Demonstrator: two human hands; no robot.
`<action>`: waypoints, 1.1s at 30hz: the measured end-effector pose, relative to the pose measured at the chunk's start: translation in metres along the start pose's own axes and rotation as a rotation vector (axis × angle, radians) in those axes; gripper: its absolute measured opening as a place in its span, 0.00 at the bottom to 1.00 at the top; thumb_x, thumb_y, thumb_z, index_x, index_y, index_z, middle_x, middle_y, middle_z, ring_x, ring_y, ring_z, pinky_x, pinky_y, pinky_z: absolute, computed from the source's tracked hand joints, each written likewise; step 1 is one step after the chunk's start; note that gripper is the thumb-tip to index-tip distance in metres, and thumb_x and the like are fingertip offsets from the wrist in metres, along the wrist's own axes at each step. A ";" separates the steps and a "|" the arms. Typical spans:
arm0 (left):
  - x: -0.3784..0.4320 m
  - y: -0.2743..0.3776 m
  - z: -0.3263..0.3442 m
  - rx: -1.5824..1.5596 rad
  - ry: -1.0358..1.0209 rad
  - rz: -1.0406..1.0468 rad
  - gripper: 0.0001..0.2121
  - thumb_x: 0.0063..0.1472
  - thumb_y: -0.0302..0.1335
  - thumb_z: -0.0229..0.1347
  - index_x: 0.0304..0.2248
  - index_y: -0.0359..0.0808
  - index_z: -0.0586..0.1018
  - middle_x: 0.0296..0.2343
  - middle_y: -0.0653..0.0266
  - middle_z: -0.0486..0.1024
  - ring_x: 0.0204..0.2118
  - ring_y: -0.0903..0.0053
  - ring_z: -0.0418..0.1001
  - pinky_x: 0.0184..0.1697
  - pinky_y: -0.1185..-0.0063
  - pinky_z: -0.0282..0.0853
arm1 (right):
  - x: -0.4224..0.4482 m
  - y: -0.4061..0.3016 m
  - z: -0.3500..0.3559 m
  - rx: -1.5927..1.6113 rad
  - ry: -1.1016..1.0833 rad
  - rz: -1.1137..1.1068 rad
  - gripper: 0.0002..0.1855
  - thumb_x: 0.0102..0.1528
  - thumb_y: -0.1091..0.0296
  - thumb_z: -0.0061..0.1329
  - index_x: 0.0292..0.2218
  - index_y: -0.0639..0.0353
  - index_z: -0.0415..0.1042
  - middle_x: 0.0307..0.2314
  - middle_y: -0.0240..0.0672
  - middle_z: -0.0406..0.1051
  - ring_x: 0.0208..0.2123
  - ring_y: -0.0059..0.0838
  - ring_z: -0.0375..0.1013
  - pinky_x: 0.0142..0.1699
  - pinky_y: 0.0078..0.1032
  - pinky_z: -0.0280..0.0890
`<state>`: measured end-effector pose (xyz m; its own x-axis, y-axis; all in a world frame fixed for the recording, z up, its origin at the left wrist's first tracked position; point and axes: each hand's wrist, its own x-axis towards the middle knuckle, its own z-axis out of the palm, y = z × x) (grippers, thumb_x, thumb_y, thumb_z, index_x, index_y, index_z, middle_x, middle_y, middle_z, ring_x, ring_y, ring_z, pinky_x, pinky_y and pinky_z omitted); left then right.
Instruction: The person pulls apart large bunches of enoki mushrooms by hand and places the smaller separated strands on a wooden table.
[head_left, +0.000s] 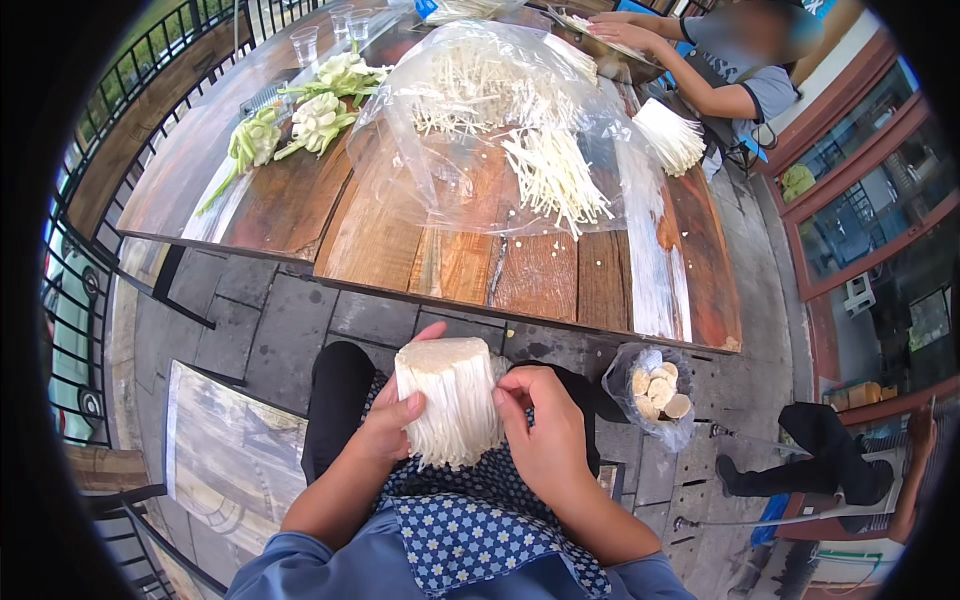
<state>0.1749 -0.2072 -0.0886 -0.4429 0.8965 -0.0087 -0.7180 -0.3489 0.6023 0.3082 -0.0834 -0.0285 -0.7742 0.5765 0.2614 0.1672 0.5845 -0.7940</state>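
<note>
A thick bundle of enoki mushrooms (450, 401) hangs caps down over my lap, its pale cut base on top. My left hand (394, 412) grips it from the left, thumb across the front. At its right side my right hand (540, 420) touches the stems with thumb and forefinger pinched together; whether they hold a strand cannot be made out. On the wooden table (457, 262) ahead, loose enoki stems (559, 176) lie on a clear plastic bag (405, 176), with more enoki heaped behind. Another enoki bundle (667, 136) lies on its side to the right.
Leafy green vegetable pieces (319, 120) and clear plastic cups (304, 46) are at the table's left. A bag of round cut mushroom bases (660, 394) stands right of my knees. A co-worker (720, 75) handles a tray at the far right. An empty seat (225, 450) is at left.
</note>
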 end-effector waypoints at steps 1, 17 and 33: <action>0.000 0.000 0.000 0.002 0.003 0.004 0.50 0.51 0.41 0.65 0.65 0.38 0.45 0.57 0.51 0.62 0.59 0.60 0.63 0.61 0.63 0.60 | -0.001 0.000 0.002 -0.051 0.014 -0.032 0.08 0.54 0.77 0.52 0.37 0.63 0.67 0.31 0.45 0.70 0.31 0.43 0.73 0.36 0.30 0.69; -0.001 0.000 -0.005 0.012 0.024 0.004 0.50 0.51 0.39 0.65 0.65 0.38 0.46 0.57 0.51 0.62 0.59 0.61 0.63 0.61 0.64 0.59 | -0.014 0.006 -0.005 0.199 -0.147 0.240 0.10 0.56 0.77 0.53 0.38 0.63 0.66 0.31 0.34 0.70 0.31 0.22 0.73 0.37 0.20 0.68; -0.002 0.001 -0.006 0.123 0.008 -0.035 0.51 0.49 0.37 0.67 0.64 0.37 0.46 0.55 0.52 0.63 0.59 0.63 0.62 0.61 0.66 0.57 | -0.006 0.023 -0.014 0.312 -0.340 0.369 0.12 0.60 0.77 0.49 0.44 0.63 0.63 0.33 0.31 0.69 0.29 0.15 0.67 0.32 0.15 0.64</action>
<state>0.1713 -0.2109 -0.0929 -0.4235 0.9052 -0.0369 -0.6616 -0.2812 0.6951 0.3249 -0.0653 -0.0408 -0.8597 0.4645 -0.2126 0.3150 0.1543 -0.9365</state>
